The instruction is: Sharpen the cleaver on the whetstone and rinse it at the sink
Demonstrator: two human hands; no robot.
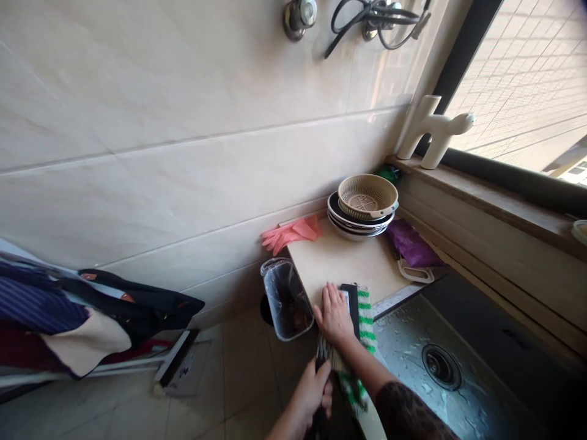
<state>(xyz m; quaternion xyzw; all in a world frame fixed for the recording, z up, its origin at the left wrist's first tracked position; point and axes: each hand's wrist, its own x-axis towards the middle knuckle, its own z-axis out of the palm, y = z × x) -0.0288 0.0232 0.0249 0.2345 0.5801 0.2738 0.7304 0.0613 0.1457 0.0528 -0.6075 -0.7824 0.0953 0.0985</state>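
Right hand [334, 315] flat, fingers together, pinning a green-striped cloth [365, 321] at the near edge of a pale cutting board [348, 263]; left hand [312, 396] clamped on the cloth below that edge, seemingly for tension

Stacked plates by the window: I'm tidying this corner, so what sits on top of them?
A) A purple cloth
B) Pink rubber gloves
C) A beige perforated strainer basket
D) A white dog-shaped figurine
C: the beige perforated strainer basket rests on top of the stacked plates.
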